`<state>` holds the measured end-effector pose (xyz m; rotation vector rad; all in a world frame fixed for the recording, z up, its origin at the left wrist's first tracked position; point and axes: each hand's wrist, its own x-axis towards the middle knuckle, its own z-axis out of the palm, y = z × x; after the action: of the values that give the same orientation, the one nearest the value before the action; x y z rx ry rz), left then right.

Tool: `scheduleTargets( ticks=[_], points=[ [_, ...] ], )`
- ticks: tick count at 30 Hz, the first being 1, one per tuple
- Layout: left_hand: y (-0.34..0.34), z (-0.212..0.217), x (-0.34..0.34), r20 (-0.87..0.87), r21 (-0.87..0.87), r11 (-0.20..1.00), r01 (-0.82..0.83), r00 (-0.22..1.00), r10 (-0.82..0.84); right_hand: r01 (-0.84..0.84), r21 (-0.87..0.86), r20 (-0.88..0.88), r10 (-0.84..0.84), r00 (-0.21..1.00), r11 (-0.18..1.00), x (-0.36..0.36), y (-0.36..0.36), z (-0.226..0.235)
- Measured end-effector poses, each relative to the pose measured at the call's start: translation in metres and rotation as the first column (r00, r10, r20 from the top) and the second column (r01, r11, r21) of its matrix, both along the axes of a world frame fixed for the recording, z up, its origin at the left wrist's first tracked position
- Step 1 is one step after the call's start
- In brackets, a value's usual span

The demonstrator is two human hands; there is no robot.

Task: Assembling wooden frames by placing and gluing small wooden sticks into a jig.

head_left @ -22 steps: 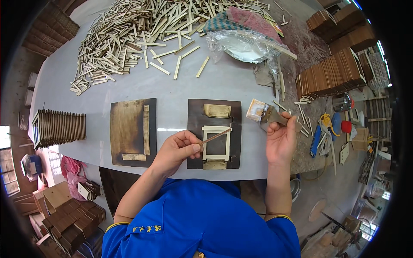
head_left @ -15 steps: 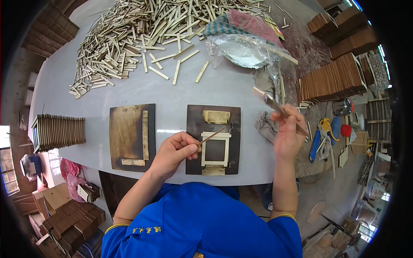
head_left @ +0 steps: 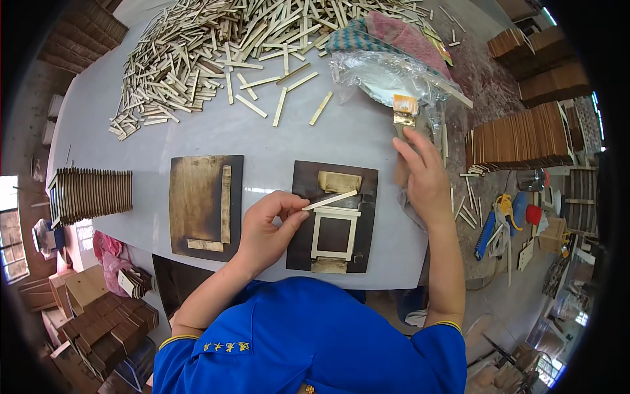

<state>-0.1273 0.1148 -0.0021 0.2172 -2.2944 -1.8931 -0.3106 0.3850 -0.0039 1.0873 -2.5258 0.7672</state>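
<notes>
Two jig boards lie side by side on the table (head_left: 197,131) near its front edge. The left jig board (head_left: 205,205) carries two strips along its right and lower sides. The right jig board (head_left: 335,217) carries a small wooden frame (head_left: 333,234). The left hand (head_left: 266,226) sits between the boards, holding a wooden stick (head_left: 330,200) over the frame's top. The right hand (head_left: 423,177) is right of that board, its brush (head_left: 403,111) reaching the plastic-covered dish (head_left: 380,75) behind. A heap of sticks (head_left: 210,46) lies at the far side; stacked wooden pieces (head_left: 88,194) stand at the left edge.
</notes>
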Motion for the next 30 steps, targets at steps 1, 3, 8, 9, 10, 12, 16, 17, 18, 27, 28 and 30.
scheduleTargets(
  ticks=[1,3,8,9,10,12,16,17,18,27,28,30],
  points=[
    [0.001,0.002,-0.001,-0.02,-0.028,1.0,-0.005,1.0,0.004,0.008,0.07,-0.036,-0.005,0.999,0.997,0.004,0.003,0.003],
    [0.004,0.005,-0.003,-0.061,-0.083,0.996,-0.011,0.998,0.006,0.035,0.209,-0.11,-0.013,0.994,0.977,0.016,0.008,0.011],
    [0.009,0.011,0.001,0.283,0.251,0.968,0.006,0.956,-0.079,0.085,-0.136,0.163,-0.062,0.985,0.987,0.068,0.001,0.025],
    [0.01,0.013,0.001,0.283,0.249,0.968,0.011,0.955,-0.084,0.088,-0.174,0.209,-0.051,0.977,0.981,0.078,-0.002,0.029],
    [0.012,0.014,0.001,0.304,0.342,0.94,0.004,0.946,-0.115,0.092,-0.213,0.254,-0.036,0.966,0.973,0.087,-0.007,0.031],
    [0.015,0.019,0.0,0.334,0.518,0.855,-0.012,0.923,-0.189,0.097,-0.262,0.322,-0.008,0.947,0.96,0.102,-0.011,0.03],
    [0.018,0.019,0.006,0.327,0.598,0.802,-0.008,0.915,-0.235,0.093,-0.352,0.379,0.05,0.924,0.931,0.125,-0.028,0.027],
    [0.019,0.019,0.008,0.319,0.599,0.8,-0.001,0.917,-0.238,0.089,-0.371,0.375,0.062,0.925,0.924,0.129,-0.033,0.026],
    [0.019,0.019,0.01,0.311,0.601,0.799,0.005,0.92,-0.24,0.084,-0.389,0.371,0.073,0.926,0.917,0.133,-0.037,0.026],
    [0.021,0.019,0.027,0.31,0.545,0.837,0.044,0.917,-0.25,0.093,-0.41,0.334,0.054,0.941,0.907,0.148,-0.052,0.017],
    [0.021,0.018,0.029,0.304,0.539,0.841,0.055,0.918,-0.255,0.098,-0.409,0.34,0.053,0.939,0.907,0.148,-0.051,0.017],
    [0.02,0.018,0.031,0.312,0.523,0.85,0.058,0.915,-0.255,0.118,-0.408,0.377,0.049,0.925,0.905,0.149,-0.048,0.02]
  ],
)
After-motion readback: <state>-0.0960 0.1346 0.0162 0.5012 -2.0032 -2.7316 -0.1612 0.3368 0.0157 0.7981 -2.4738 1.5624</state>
